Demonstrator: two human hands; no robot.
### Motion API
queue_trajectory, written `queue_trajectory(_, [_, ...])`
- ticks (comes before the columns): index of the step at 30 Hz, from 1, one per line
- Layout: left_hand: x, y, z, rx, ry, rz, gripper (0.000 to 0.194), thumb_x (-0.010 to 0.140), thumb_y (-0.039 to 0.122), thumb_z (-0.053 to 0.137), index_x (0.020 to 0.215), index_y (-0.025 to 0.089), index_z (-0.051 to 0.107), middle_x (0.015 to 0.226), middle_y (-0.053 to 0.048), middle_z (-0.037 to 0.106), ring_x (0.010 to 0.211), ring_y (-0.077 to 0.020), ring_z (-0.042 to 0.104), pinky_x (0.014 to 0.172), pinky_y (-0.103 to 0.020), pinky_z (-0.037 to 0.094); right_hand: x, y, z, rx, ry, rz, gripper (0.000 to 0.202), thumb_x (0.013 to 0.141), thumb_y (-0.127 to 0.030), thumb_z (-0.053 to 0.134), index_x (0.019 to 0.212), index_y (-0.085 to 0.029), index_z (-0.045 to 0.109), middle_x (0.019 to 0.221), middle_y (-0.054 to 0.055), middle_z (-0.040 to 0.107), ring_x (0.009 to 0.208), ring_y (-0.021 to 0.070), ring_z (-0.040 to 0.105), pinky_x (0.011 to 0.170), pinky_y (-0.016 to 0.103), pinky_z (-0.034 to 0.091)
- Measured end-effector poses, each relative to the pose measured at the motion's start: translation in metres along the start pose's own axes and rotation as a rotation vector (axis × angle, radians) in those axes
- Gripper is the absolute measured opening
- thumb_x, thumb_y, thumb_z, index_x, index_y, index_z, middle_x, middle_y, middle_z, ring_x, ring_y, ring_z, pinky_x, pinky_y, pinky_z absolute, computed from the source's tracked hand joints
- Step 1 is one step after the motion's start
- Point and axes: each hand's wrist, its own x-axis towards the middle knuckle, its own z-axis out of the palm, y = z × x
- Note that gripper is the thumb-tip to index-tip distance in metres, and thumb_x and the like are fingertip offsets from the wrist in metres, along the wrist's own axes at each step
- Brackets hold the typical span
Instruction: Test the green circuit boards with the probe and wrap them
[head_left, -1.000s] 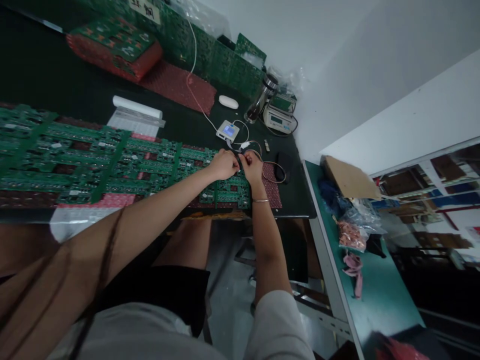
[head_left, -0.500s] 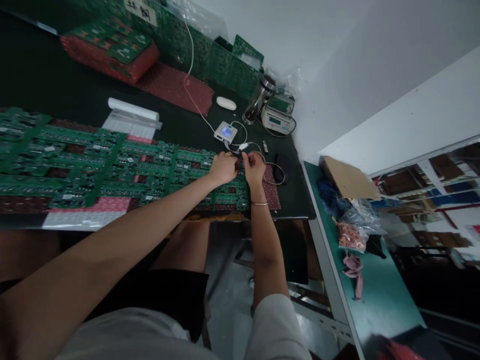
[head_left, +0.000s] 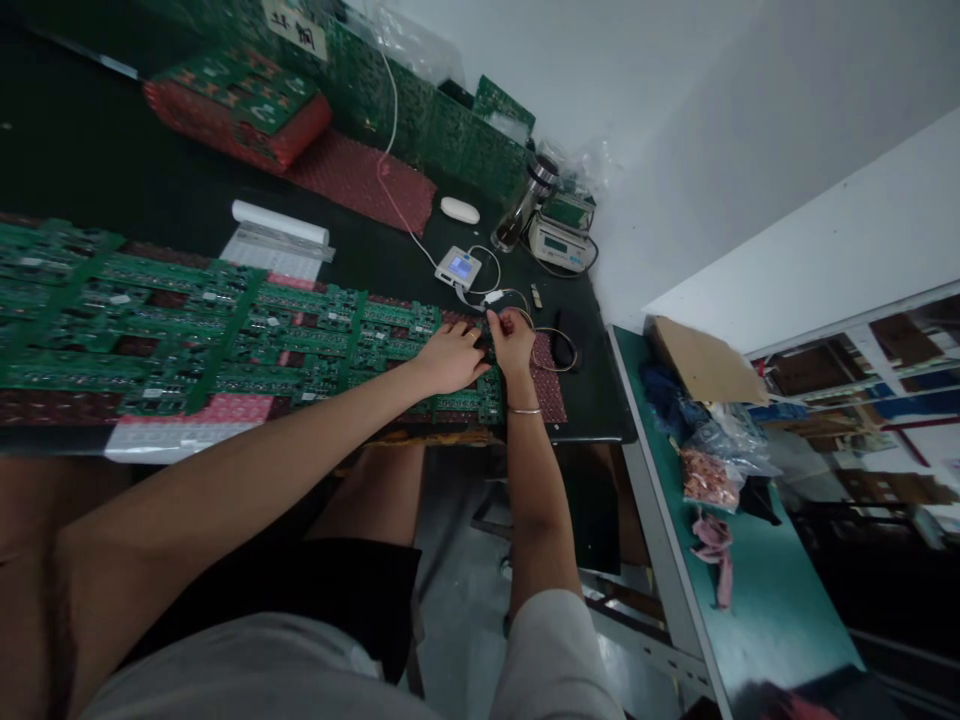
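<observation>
My left hand (head_left: pixel 452 358) lies open on the right end of a row of green circuit boards (head_left: pixel 311 335), its fingers spread over the parts. Just to its right, my right hand (head_left: pixel 514 342) is pinched at the board's far edge, on the end of a grey cable (head_left: pixel 468 299). This cable runs back to a small white device (head_left: pixel 458 268) with a lit screen. The fingers hide most of the cable's end, and I cannot tell whether it touches the board. A thin pale wire (head_left: pixel 571 345) loops beside my right hand.
Behind the boards are a white roll (head_left: pixel 280 221), a white oval object (head_left: pixel 460 210), a bottle (head_left: pixel 526 200) and a scale (head_left: pixel 559 245). A red-wrapped board stack (head_left: pixel 236 115) stands at the back left. A dark mouse (head_left: pixel 562 340) is at the right; a green bench (head_left: pixel 750 570) stands beyond.
My left hand has drawn slightly away from my right fingertips and flattened out over the board. My right hand keeps its pinch at the same place. The whole view has shifted a little.
</observation>
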Motion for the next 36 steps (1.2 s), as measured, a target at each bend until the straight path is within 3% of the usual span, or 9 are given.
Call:
queue_trajectory(14, [-0.004, -0.008, 0.015, -0.055, 0.033, 0.015, 0.046, 0.108, 0.049, 0.051, 0.135, 0.020, 0.074, 0.140, -0.016, 0.065, 0.135, -0.0358, 0.053, 0.109, -0.043, 0.041, 0.000, -0.003, 0.000, 0.002, -0.038, -0.102, 0.052, 0.104, -0.067, 0.051, 0.074, -0.024, 0.049, 0.071, -0.002, 0.054, 0.070, 0.0155, 0.050, 0.074, 0.030, 0.044])
queue_trajectory(28, [-0.005, -0.011, 0.017, -0.029, 0.014, 0.034, 0.051, 0.109, 0.052, 0.047, 0.137, 0.018, 0.073, 0.140, -0.017, 0.064, 0.133, -0.0357, 0.052, 0.107, -0.043, 0.042, -0.003, -0.001, 0.001, -0.079, -0.061, -0.177, 0.053, 0.107, -0.067, 0.045, 0.079, -0.024, 0.054, 0.075, 0.000, 0.056, 0.073, 0.0169, 0.050, 0.077, 0.030, 0.043])
queue_trajectory(36, [-0.006, -0.011, 0.016, -0.010, 0.020, 0.048, 0.053, 0.109, 0.052, 0.045, 0.139, 0.018, 0.071, 0.139, -0.017, 0.064, 0.132, -0.0352, 0.053, 0.107, -0.043, 0.041, 0.000, 0.003, 0.002, -0.072, -0.083, -0.119, 0.049, 0.105, -0.065, 0.051, 0.082, -0.023, 0.057, 0.078, 0.001, 0.060, 0.074, 0.0170, 0.051, 0.078, 0.030, 0.046])
